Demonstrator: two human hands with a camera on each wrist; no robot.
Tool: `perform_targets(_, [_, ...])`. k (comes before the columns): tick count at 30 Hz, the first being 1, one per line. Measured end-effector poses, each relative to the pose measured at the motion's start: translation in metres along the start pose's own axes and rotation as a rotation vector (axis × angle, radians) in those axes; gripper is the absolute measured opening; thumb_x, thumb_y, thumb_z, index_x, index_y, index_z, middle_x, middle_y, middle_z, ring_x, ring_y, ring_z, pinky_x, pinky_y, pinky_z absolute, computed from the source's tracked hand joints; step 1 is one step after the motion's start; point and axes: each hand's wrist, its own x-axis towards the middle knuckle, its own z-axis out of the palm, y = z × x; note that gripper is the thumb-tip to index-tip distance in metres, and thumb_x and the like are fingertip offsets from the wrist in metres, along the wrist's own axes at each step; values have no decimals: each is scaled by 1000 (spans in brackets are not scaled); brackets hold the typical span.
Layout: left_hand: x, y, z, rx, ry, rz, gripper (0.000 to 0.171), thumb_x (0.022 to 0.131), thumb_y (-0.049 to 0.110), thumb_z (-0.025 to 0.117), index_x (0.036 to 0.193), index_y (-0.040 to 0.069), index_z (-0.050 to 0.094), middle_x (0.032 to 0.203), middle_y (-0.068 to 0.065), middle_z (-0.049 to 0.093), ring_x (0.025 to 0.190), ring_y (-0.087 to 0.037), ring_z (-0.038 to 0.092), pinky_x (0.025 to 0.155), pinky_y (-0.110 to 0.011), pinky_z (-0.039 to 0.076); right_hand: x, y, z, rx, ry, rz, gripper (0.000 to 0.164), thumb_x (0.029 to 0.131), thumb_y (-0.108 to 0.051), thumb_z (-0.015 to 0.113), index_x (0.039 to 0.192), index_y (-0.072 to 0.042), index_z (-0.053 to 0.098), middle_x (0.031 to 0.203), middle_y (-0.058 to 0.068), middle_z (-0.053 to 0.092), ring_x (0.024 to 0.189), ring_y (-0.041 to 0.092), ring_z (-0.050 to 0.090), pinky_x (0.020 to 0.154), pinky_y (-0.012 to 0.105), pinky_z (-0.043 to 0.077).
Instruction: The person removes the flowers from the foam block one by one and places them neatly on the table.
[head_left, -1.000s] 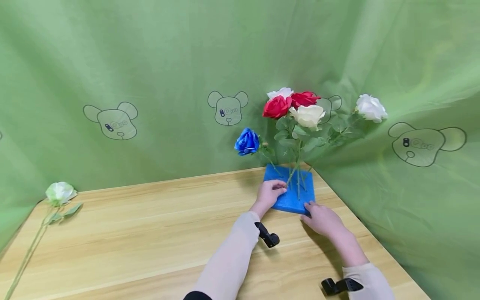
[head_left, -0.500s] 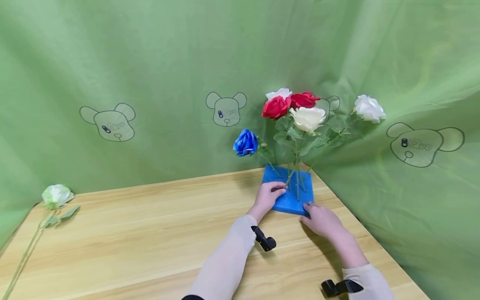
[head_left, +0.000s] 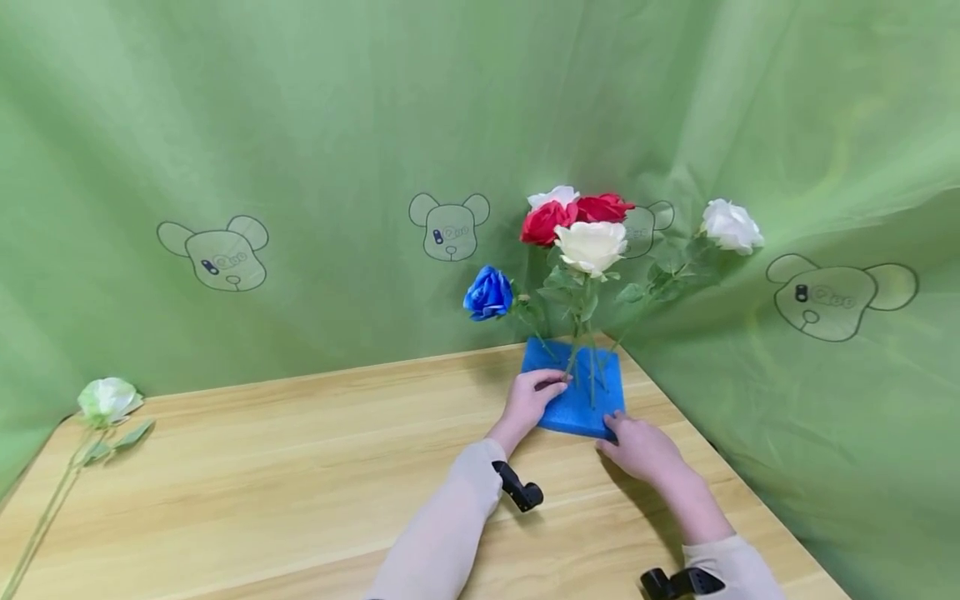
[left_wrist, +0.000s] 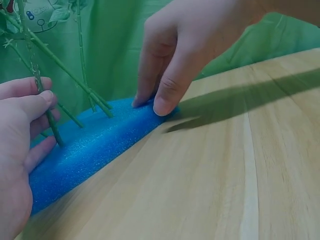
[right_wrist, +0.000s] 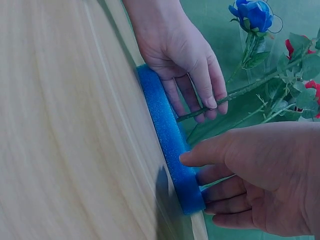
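Note:
My left hand (head_left: pixel 528 402) pinches a green rose stem (left_wrist: pixel 37 75) between thumb and fingers, low down where it enters the blue foam block (head_left: pixel 573 414). A cream rose (head_left: pixel 591 248) tops the stems above this hand. The front right corner of the block is gripped by my right hand (head_left: pixel 643 447), thumb against the side and fingertips on top. Other roses stand in the block: two red ones (head_left: pixel 549 222), a white one (head_left: pixel 553 197) behind them, a blue one (head_left: pixel 488 293) leaning left and another white rose (head_left: pixel 731 226) leaning far right.
On the left end of the wooden table (head_left: pixel 300 467) lies a pale green-white rose (head_left: pixel 110 402) with a long stem. A green curtain (head_left: pixel 315 125) with printed bear heads hangs behind and along the right side, close to the block.
The cream rose has shifted left and tilted forward, with its stem in my left hand. My right hand stays at the block's corner. The head view has tilted slightly upward.

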Motion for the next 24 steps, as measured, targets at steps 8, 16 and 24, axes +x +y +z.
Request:
perform_targets(8, [-5,-2,0,-116,7,31,23,92,15,67,112,4,73,110,-11,74,103,-19,70,87,-19,56,-1,-1,1,9,7,9,53,92,-27,64,129,10,56,130,38,53,113,52,57,92,61,51])
perform_targets(16, [-21,-3,-5,-113,-30,5,23,91,15,69,111,5,73,110,-10,74,102,-14,69,86,-17,56,-1,-1,2,9,6,5,52,92,-26,64,129,10,56,130,38,53,113,53,57,91,62,51])
perform_targets(24, [-30,-2,-7,-166,-31,22,22,91,12,68,109,1,72,108,-15,74,102,-21,70,85,-17,56,-3,-5,-2,8,-1,7,52,92,-25,64,128,11,56,131,38,52,114,53,56,93,61,50])
